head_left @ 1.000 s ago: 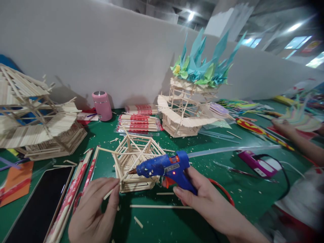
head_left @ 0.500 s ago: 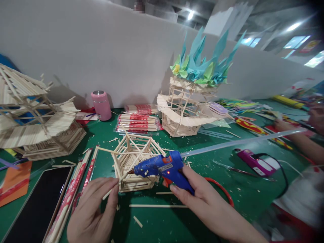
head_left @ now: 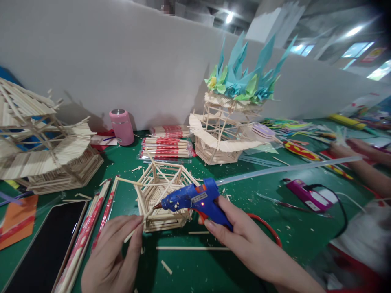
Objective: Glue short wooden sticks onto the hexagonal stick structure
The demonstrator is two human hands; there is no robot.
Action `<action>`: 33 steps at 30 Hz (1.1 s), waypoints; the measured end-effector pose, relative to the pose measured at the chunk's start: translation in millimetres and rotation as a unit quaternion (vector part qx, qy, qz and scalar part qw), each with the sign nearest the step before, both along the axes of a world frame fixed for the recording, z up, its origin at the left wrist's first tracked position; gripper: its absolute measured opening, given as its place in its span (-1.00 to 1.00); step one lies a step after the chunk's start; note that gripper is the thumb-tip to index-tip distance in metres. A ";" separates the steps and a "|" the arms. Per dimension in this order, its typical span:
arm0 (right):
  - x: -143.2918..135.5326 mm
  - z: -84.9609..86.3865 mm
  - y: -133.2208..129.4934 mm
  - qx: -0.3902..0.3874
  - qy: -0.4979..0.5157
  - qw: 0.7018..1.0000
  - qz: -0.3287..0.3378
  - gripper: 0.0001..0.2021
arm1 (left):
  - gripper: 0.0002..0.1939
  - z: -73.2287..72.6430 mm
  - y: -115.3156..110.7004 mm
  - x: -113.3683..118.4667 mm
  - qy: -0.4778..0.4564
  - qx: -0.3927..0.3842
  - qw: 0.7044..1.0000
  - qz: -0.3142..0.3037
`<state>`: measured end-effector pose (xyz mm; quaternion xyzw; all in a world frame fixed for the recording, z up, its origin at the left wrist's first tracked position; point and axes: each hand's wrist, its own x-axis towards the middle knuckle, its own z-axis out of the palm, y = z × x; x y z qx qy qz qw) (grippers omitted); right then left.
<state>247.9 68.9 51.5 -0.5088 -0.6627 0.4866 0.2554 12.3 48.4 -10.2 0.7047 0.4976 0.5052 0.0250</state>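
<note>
Between its thumb and fingers my left hand pinches a short wooden stick, which slants up toward the near left corner of a many-sided stick frame. My right hand is wrapped round the handle of a blue hot glue gun, its small red light lit. The gun's nozzle meets or nearly touches the stick's upper end; I cannot tell which. A long clear glue stick juts from the gun's back. One loose stick lies on the green table in front of the frame.
Phone and packed sticks lie at left. Behind stand a stick pavilion, pink flask, stick packs and a paper-topped model. A purple power strip and another person's hands are at right.
The glue gun's rear and my right hand have dipped slightly, while the nozzle stays at the stick. My left hand is nearly still. The other person's hands at right have shifted.
</note>
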 end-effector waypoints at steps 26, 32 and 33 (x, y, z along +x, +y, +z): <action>-3.2 5.4 -5.3 0.004 -0.071 0.997 -0.015 -0.62 | -0.77 -5.9 -5.2 3.0 -0.049 -0.002 0.998 0.036; -4.1 4.8 -7.7 0.015 -0.093 0.995 -0.018 -0.61 | -0.76 -8.9 -6.4 -1.6 -0.028 -0.013 0.999 0.010; -4.4 4.9 -8.0 0.014 -0.085 0.996 -0.016 -0.62 | -0.75 -8.9 -6.5 -2.0 -0.025 -0.011 1.000 0.007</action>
